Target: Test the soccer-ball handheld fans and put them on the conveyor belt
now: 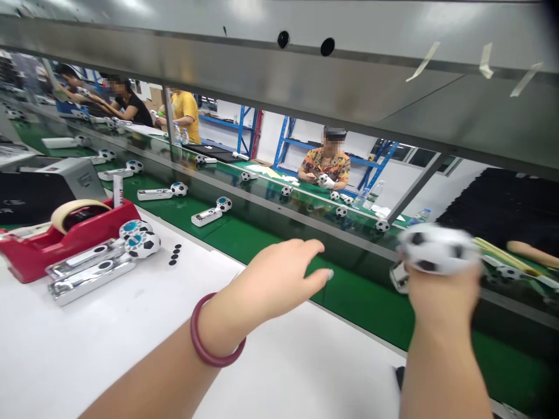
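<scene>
The right hand (442, 294) is clamped on a blurred football piece (439, 249), well right of the empty, open left hand (279, 273) above the green belt (371, 308).

Right hand (442, 294) holding soccer-ball piece (437, 249), left hand (279, 273) open above green conveyor (367, 302)

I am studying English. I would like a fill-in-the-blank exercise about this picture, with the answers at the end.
The bracelet on the left hand is ____.
The right hand holds a blurred thing patterned like a ____.
The belt beyond the hands is ____.
The red dispenser holds a roll of ____.

Answers: red; soccer ball; green; tape.
</scene>
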`<state>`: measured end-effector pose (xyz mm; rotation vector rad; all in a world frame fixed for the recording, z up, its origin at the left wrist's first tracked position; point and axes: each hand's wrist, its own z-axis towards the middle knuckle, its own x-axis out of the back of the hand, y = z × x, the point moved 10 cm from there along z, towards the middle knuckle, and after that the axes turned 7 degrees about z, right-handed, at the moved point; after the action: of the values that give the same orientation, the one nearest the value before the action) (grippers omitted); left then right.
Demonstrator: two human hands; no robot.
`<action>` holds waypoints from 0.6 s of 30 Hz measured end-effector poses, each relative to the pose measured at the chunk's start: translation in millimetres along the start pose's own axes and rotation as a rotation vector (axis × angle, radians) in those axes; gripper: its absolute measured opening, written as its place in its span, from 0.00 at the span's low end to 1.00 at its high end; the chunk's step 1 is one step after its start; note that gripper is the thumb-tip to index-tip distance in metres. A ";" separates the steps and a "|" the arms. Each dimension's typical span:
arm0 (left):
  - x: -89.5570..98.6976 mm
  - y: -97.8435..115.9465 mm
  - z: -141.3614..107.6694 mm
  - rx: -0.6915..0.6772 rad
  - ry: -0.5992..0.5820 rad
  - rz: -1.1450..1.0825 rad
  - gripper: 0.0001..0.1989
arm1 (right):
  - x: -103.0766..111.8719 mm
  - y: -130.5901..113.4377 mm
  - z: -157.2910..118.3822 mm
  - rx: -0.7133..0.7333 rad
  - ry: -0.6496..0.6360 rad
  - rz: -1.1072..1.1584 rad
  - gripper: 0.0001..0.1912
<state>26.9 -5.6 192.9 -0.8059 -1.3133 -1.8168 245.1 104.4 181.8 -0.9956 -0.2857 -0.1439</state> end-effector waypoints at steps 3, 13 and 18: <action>-19.4 1.7 -4.4 -0.032 -0.181 0.123 0.20 | 5.7 50.6 9.3 -0.303 0.278 -0.301 0.38; -31.0 -0.1 -4.0 -0.022 -0.217 0.382 0.12 | -80.1 -48.4 -24.2 0.013 -0.312 0.339 0.27; -68.1 27.8 -17.3 -0.132 -0.254 0.295 0.08 | -120.8 -131.2 -97.9 0.324 -0.744 0.394 0.20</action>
<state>85.2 -13.9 145.7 -1.2656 -1.1626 -1.6160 114.1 -50.0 201.0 -0.7309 -0.7554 0.6295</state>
